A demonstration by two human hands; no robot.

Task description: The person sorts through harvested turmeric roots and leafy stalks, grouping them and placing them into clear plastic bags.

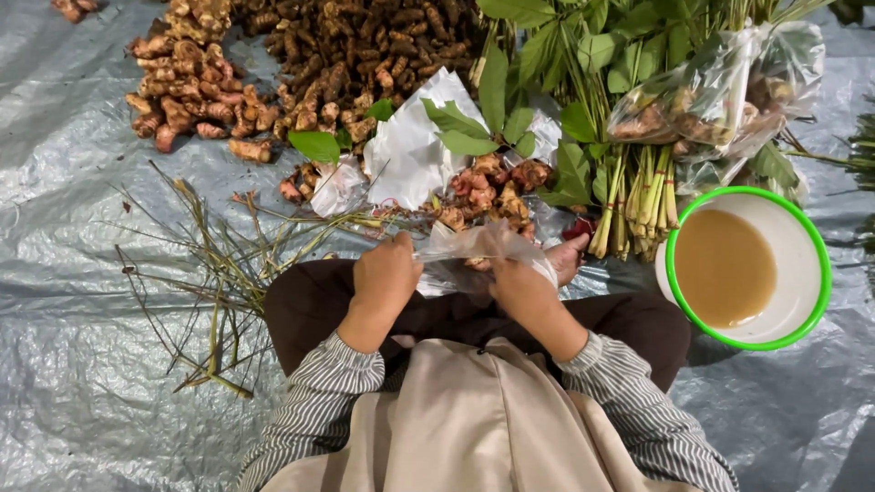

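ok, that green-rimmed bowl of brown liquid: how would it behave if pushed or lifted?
The bowl looks well filled with brown liquid, so probably heavy for its size and apt to slosh. It sits on a crinkled plastic sheet, so a push may slide it unevenly.
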